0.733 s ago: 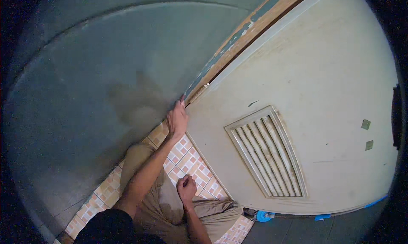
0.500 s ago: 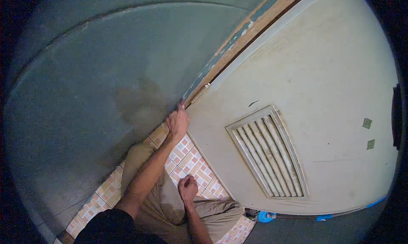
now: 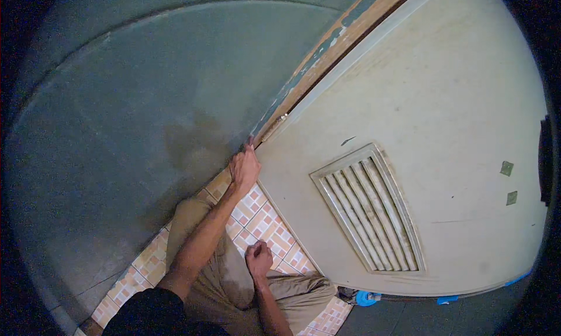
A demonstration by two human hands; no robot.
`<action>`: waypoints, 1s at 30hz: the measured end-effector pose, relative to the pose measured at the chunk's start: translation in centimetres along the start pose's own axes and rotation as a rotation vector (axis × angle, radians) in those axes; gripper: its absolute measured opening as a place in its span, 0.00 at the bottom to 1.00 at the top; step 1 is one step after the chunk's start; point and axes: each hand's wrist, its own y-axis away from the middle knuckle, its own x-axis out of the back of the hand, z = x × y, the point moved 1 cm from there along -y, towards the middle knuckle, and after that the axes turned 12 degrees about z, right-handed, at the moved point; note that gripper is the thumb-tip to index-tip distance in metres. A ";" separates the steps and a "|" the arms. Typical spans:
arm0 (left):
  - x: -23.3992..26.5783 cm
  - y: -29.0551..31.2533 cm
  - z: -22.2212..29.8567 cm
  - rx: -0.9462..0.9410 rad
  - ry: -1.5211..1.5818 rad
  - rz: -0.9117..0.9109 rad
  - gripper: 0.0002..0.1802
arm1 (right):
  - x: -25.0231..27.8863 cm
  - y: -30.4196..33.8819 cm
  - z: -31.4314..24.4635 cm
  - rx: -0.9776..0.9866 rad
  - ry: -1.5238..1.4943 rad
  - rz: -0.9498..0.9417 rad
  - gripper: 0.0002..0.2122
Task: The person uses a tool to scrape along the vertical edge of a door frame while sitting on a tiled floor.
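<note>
My left hand (image 3: 245,167) reaches up to the bottom end of the wooden door frame (image 3: 273,123), where a hinge (image 3: 283,119) joins it to the cream door (image 3: 374,114). Its fingers are closed, with the fingertips against the frame's lower edge; what they hold, if anything, is too small to make out. Lower down, in front of my body, my right hand (image 3: 259,259) hovers over my lap with its fingers curled in. Anything inside that hand is hidden.
A slatted vent (image 3: 369,210) is set into the door's lower part. To the left rises a grey-green wall (image 3: 128,102) with a damp-looking stain. Patterned tiles (image 3: 272,231) cover the floor beneath my legs. A round blue object (image 3: 366,299) lies by the door's bottom edge.
Both hands stay in nearly the same places. The view has shifted very slightly; the door and frame have not visibly moved.
</note>
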 end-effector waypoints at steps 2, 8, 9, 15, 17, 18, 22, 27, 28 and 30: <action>0.0 -0.1 0.1 0.057 -0.009 -0.086 0.26 | -0.7 0.3 1.1 -0.032 0.010 -0.038 0.06; 1.0 -0.6 0.8 0.121 0.093 -0.071 0.23 | -0.5 0.2 1.0 -0.027 0.007 -0.054 0.08; 1.3 -1.0 1.2 0.067 0.074 -0.063 0.21 | -0.3 0.1 0.8 -0.042 -0.005 -0.041 0.09; 0.8 -0.5 0.7 -0.012 0.056 0.001 0.17 | 0.0 0.0 0.3 -0.044 -0.011 -0.030 0.09; -0.2 0.0 -0.4 -0.024 0.009 0.011 0.17 | -0.3 0.2 0.5 -0.050 0.003 -0.037 0.10; -0.4 0.1 -0.4 -0.012 0.024 0.015 0.16 | -0.7 0.3 1.2 -0.052 0.014 -0.043 0.10; -0.6 0.0 -0.6 0.027 0.077 -0.009 0.16 | -0.4 0.2 1.3 -0.012 -0.033 -0.037 0.11; 1.1 -1.4 1.3 -0.085 0.039 0.018 0.18 | -0.1 0.2 1.0 -0.044 -0.027 -0.041 0.10; 1.0 -1.7 0.9 -0.118 0.009 0.035 0.18 | -0.1 0.1 0.7 -0.024 -0.055 -0.031 0.10; 0.7 -1.3 0.9 -0.071 -0.009 -0.004 0.18 | 0.0 0.1 0.8 -0.026 -0.026 -0.032 0.10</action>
